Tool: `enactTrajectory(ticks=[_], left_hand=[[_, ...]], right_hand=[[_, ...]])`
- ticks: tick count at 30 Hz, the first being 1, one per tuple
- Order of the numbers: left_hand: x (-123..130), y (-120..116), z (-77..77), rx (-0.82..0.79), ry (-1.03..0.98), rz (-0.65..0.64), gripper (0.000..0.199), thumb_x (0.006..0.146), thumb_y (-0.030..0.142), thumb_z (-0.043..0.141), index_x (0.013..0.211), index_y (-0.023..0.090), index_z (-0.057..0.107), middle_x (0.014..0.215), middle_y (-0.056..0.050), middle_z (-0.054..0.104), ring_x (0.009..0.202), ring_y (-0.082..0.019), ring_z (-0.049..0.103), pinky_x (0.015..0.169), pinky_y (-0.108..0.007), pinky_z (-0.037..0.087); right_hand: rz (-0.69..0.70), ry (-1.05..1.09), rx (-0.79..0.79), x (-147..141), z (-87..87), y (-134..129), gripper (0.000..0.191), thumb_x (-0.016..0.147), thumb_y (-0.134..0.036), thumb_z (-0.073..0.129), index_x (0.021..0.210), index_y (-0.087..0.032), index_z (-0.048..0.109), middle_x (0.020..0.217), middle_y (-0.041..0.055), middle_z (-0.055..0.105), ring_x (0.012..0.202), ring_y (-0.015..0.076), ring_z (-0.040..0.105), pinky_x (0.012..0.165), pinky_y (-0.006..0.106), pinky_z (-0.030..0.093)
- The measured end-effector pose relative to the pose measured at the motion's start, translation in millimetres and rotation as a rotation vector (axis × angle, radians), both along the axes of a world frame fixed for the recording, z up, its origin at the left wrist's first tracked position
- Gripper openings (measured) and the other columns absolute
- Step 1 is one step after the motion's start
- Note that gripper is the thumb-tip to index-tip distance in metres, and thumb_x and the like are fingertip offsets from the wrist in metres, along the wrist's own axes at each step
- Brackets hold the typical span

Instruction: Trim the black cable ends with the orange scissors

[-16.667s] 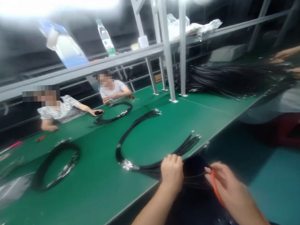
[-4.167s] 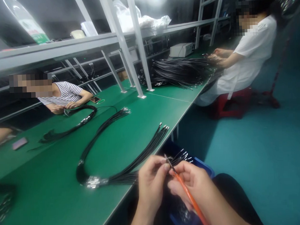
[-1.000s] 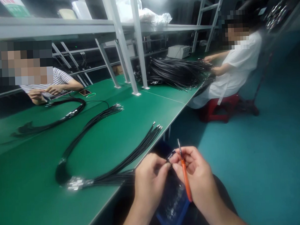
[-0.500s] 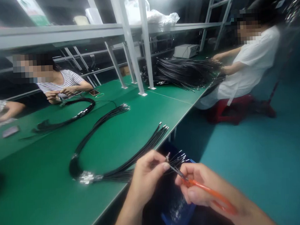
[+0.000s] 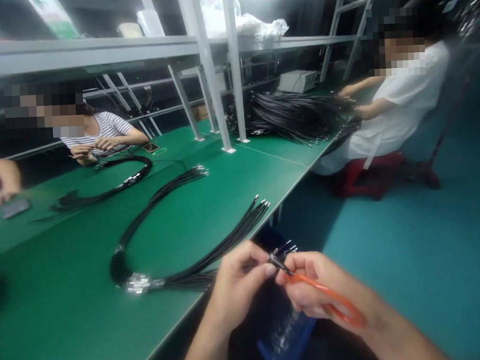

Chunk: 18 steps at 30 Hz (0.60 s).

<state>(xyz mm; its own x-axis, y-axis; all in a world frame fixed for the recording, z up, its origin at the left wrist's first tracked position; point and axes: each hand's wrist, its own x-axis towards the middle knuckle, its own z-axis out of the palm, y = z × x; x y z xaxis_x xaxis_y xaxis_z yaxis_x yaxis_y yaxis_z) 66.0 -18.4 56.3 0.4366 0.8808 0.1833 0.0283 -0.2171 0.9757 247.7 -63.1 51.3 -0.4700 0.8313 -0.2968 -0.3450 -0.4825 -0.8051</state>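
Observation:
My left hand [image 5: 237,289] pinches the end of a thin black cable [image 5: 270,259] between thumb and fingertips, just past the table's front edge. In my right hand [image 5: 314,283] are scissors with orange handles [image 5: 343,305], my fingers closed around them. Their dark blades reach the cable end at my left fingertips; whether they touch it is too small to tell. Behind my left hand, a curved bundle of black cables [image 5: 223,249] with silvery tips lies on the green table. Clear wrapping or pale connectors [image 5: 138,283] gather at its bend.
Below my hands sits a blue bin [image 5: 306,333] with small shiny bits. A second cable bundle [image 5: 105,196] lies across the table [image 5: 71,315]. White shelf posts [image 5: 235,69] stand near a large cable pile [image 5: 293,114]. Co-workers sit at left and at the far right [image 5: 403,93].
My right hand and the scissors have moved left and slightly up, closer to my left fingertips. At far left, a co-worker's hand has come near a dark flat object on the table.

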Motion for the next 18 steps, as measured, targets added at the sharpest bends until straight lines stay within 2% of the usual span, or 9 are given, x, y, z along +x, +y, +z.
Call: enactTrajectory(ticks=[5,9,11,15,18], left_hand=[[1.4,0.2,0.5,0.002,0.009,0.012,0.014,0.082,0.023,0.067,0.073,0.015,0.06,0.072,0.0,0.059,0.069,-0.014,0.053,0.065,-0.024,0.041],[1.0,1.2,-2.0,-0.004,0.0,0.005,0.015,0.081,0.022,0.068,0.071,0.015,0.059,0.07,0.001,0.058,0.068,-0.013,0.052,0.063,-0.023,0.04],[-0.2,2.9,-3.4,-0.006,0.001,0.0,0.015,0.081,0.022,0.068,0.071,0.015,0.059,0.071,0.001,0.058,0.068,-0.013,0.052,0.063,-0.023,0.04],[4.3,5.3,-8.7,-0.002,0.04,0.028,0.014,0.081,0.022,0.067,0.073,0.016,0.058,0.071,0.001,0.057,0.069,-0.013,0.052,0.064,-0.023,0.04],[20.9,0.7,-19.8,0.092,0.21,0.08,0.01,0.081,0.016,0.065,0.074,0.017,0.058,0.071,0.002,0.058,0.068,-0.013,0.053,0.063,-0.022,0.04]], right_hand=[[-0.002,-0.047,0.017,-1.1,0.2,2.7,0.026,0.069,-0.023,0.072,0.087,-0.013,0.056,0.058,-0.0012,0.058,0.036,0.001,0.033,0.035,0.015,0.02],[-0.048,-0.298,0.041,-2.4,5.1,2.1,0.021,0.068,-0.02,0.07,0.081,-0.015,0.054,0.054,-0.0041,0.056,0.034,0.0021,0.035,0.033,0.015,0.021],[-0.075,-0.404,0.07,-0.9,10.9,-0.4,0.022,0.065,-0.015,0.071,0.078,-0.015,0.053,0.057,-0.0058,0.053,0.042,0.0024,0.039,0.04,0.015,0.028],[-0.052,-0.436,0.144,7.5,19.8,-7.8,0.024,0.065,-0.012,0.071,0.082,-0.014,0.054,0.065,-0.0055,0.051,0.058,0.0051,0.042,0.056,0.017,0.035],[-0.231,-0.463,0.156,11.3,16.6,-9.6,0.024,0.071,-0.019,0.07,0.088,-0.016,0.054,0.067,-0.005,0.053,0.058,0.006,0.045,0.057,0.018,0.038]])
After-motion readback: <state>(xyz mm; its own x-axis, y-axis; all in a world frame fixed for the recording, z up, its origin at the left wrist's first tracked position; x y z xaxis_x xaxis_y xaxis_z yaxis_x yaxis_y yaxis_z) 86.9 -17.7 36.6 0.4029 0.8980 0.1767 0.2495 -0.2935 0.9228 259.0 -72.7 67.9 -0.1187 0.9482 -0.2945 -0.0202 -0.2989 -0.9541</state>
